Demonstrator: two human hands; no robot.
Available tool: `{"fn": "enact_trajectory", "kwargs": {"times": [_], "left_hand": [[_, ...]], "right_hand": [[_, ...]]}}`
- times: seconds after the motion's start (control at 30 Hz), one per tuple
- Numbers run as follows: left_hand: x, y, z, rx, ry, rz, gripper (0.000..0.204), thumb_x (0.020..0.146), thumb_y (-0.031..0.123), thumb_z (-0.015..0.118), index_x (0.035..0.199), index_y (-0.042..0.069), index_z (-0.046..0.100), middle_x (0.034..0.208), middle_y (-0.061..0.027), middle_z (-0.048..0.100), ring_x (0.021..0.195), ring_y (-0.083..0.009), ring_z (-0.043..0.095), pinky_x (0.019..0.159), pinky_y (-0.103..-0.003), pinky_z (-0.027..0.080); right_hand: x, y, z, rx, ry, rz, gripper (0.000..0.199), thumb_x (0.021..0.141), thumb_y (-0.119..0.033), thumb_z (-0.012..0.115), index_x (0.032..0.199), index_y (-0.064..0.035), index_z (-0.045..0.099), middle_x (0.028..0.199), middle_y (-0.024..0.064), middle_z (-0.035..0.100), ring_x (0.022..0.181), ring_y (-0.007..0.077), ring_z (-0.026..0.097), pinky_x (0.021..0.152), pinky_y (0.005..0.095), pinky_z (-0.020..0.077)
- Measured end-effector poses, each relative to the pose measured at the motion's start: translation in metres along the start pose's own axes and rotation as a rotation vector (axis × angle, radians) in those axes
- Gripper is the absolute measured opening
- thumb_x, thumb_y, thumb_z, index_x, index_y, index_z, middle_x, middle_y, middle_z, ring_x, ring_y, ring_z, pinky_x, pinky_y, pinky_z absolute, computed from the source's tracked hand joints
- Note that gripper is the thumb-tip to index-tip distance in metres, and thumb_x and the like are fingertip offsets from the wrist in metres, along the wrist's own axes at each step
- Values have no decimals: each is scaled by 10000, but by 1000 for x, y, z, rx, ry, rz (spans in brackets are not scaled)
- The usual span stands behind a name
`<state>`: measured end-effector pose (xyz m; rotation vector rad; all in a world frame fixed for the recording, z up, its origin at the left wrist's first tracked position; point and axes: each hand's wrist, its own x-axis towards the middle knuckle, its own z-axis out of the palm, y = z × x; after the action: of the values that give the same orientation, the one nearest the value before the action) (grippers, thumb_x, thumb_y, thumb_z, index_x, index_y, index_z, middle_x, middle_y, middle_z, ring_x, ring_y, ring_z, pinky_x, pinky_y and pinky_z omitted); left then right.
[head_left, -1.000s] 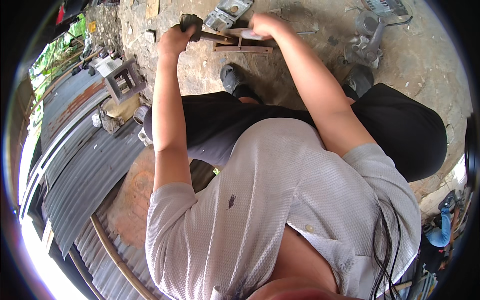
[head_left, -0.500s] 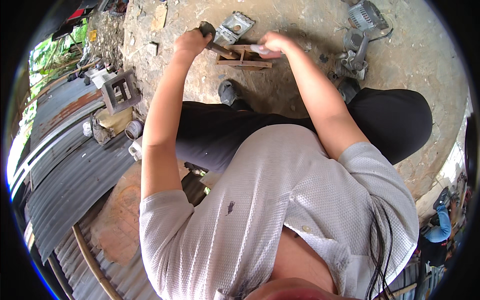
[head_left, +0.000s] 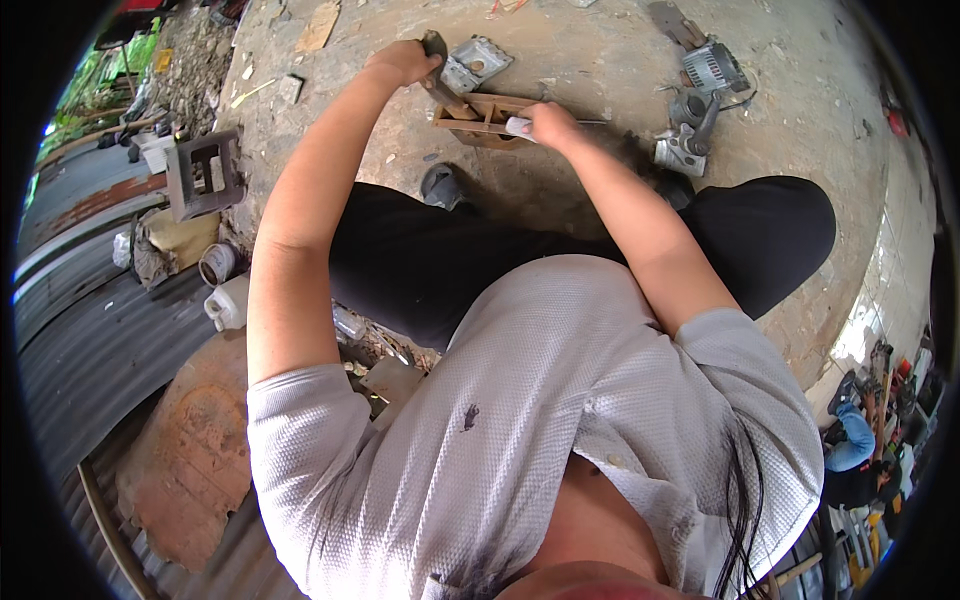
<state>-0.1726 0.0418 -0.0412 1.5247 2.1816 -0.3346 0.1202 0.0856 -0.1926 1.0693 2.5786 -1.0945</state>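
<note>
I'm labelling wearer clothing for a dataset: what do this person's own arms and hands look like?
Short, light grey sleeves with a textured weave end above the elbows, leaving the forearms uncovered. The left hand and right hand are ungloved, and nothing worn shows at either wrist.

Looks like a rough, partly open-air workshop or repair yard. Evidence: gritty, littered floor [head_left: 590,60] at 12–1 o'clock, cast-metal part [head_left: 478,62] at 12, finned motor-like unit [head_left: 716,68] between 1 and 2, corrugated metal sheets [head_left: 95,375] at 9, greenery [head_left: 88,108] at 10, heaped clutter [head_left: 880,525] at 4.
</note>
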Motion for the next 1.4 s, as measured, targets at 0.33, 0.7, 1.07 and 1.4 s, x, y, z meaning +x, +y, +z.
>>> {"fn": "enact_trajectory", "kwargs": {"times": [0.33, 0.7, 1.07, 1.4], "left_hand": [[-4, -7, 6, -349, -13, -53, 512, 953, 440, 589, 938, -53, 726, 812, -192, 739, 667, -283, 746, 744, -416, 565], [-11, -7, -1, -332, -66, -32, 501, 956, 418, 590, 887, -60, 721, 803, -170, 739, 649, -273, 741, 714, -409, 577], [-1, -6, -2, -310, -53, 15, 565, 967, 464, 569, 847, -75, 690, 749, -178, 709, 614, -278, 731, 736, -428, 557], [4, -9, 4, -306, -24, 53, 526, 948, 454, 570, 841, -34, 737, 760, -142, 737, 652, -264, 738, 712, -403, 582]], "right_hand": [[14, -61, 44, -202, 164, -278, 186, 854, -119, 662, 1015, -144, 751, 1017, 99, 748, 974, 333, 722, 828, 473, 588], [9, -63, 54, -397, 309, -412, 182, 828, -95, 651, 1007, -75, 681, 1027, 99, 708, 1079, 284, 662, 869, 424, 566], [13, -79, 48, -416, 222, -369, 152, 879, -141, 633, 991, -70, 709, 1020, 110, 723, 1049, 291, 686, 841, 447, 571], [23, -88, 34, -447, 67, -333, 177, 871, -146, 648, 1018, -81, 723, 991, 132, 748, 977, 326, 726, 807, 465, 585]]}}
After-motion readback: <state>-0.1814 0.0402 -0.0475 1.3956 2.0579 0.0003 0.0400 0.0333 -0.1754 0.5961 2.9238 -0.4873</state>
